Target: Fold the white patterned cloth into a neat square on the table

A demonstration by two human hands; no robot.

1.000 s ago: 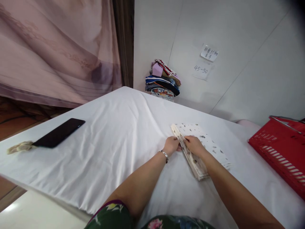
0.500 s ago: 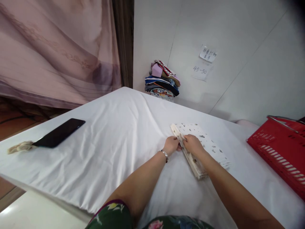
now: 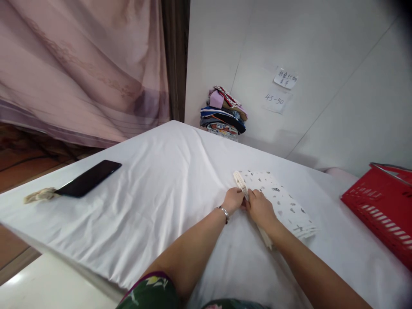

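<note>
A folded white cloth (image 3: pixel 285 201) with small dark prints lies on the white-covered table in front of me. Its layered folds along the near left side are raised into a narrow, many-layered edge. My left hand (image 3: pixel 234 199), with a silver bracelet at the wrist, is closed on that edge from the left. From the right, my right hand (image 3: pixel 261 209) grips the same edge, its fingers close to the left hand's. The fingertips of both hands are partly hidden, and my right forearm covers part of the cloth's lower end.
A black phone (image 3: pixel 92 178) with a fluffy strap (image 3: pixel 40 195) lies on the left of the tabletop (image 3: pixel 144 184). At the right stands a red plastic basket (image 3: pixel 375 189). A stack of folded fabrics (image 3: pixel 223 113) is against the wall, beside paper notes (image 3: pixel 274 101).
The raised layered edge has tipped to the right, and more of the printed top shows. Both hands have stayed on the edge. The whole view has shifted slightly.
</note>
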